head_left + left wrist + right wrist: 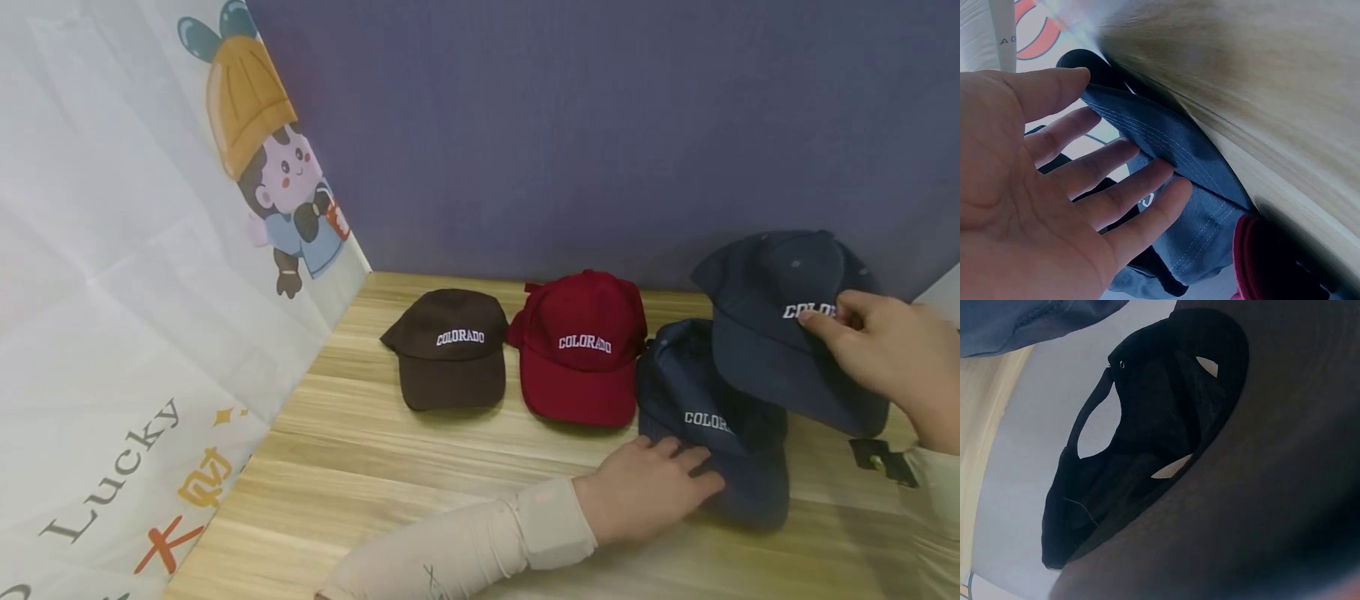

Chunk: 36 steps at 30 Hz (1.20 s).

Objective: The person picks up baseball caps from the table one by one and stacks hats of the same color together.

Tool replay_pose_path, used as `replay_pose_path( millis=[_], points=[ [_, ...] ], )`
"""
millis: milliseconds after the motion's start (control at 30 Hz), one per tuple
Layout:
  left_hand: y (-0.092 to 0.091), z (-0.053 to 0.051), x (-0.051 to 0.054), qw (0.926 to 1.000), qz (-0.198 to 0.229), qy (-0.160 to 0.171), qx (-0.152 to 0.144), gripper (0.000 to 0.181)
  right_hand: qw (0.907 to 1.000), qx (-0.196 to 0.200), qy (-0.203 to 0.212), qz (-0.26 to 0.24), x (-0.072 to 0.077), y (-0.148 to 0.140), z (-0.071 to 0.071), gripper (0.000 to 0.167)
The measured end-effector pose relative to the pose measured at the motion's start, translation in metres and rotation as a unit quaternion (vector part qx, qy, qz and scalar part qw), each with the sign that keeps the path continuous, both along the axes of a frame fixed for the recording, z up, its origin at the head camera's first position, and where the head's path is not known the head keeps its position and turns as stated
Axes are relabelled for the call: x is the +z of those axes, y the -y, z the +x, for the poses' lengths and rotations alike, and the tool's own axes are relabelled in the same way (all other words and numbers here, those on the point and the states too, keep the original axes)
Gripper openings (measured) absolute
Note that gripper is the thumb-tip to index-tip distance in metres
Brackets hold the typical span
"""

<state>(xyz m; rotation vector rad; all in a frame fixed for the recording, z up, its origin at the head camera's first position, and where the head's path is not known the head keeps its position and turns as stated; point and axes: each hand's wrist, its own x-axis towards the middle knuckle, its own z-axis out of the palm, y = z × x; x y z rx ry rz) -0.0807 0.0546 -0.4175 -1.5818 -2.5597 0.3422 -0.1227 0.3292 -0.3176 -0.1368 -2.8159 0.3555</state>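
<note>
My right hand (888,346) holds a navy baseball cap (765,350) by its front right side, thumb over the white COLORADO lettering. This cap is raised and tilted, partly covering a second navy cap (746,487) on the wooden table. Beside that lower cap's brim is my left hand (637,487). The left wrist view shows its fingers (1122,187) spread and nearly straight across the brim (1166,134); whether they press on it I cannot tell. From the right wrist, the raised cap's dark inside (1154,406) and back strap opening are visible, while the holding fingers are hidden.
To the left, a red cap (581,387) and a dark brown cap (453,379) stand in line on the wooden table (360,492). A purple-grey wall (570,125) rises behind; a printed white sheet (112,217) hangs at left. A small dark item (885,462) lies near the right sleeve.
</note>
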Motion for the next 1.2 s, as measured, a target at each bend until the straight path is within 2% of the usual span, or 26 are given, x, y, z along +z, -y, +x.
replay_pose_path(
  millis=[167, 267, 367, 433, 533, 733, 1200],
  points=[
    [0.0, 0.0, 0.0, 1.0, -0.004, 0.004, 0.001, 0.038, 0.9997, -0.002, 0.024, 0.004, 0.0, 0.004, -0.001, 0.05],
    [0.0, -0.001, 0.001, 0.9999, -0.006, 0.011, 0.002, 0.039, 0.9997, 0.002, 0.023, 0.004, 0.0, 0.008, -0.001, 0.049],
    [0.0, -0.001, 0.0, 0.9999, -0.005, 0.01, 0.002, 0.038, 0.9998, 0.014, 0.003, 0.014, -0.003, 0.01, -0.003, 0.048],
    [0.0, -0.001, 0.0, 1.0, -0.004, 0.008, 0.002, 0.038, 0.9988, 0.029, -0.025, 0.03, -0.006, 0.011, -0.005, 0.047],
    [0.0, -0.002, 0.0, 1.0, -0.002, 0.007, 0.001, 0.038, 0.9974, 0.048, -0.039, 0.037, -0.012, 0.015, -0.008, 0.047],
    [0.002, -0.003, 0.001, 0.9999, 0.002, 0.016, -0.004, 0.037, 0.9984, 0.053, -0.006, 0.019, -0.022, 0.022, -0.012, 0.047],
    [0.0, -0.005, -0.003, 1.0, 0.006, -0.005, -0.002, 0.038, 0.9966, 0.073, 0.024, 0.032, -0.021, 0.036, -0.011, 0.049]
  ],
)
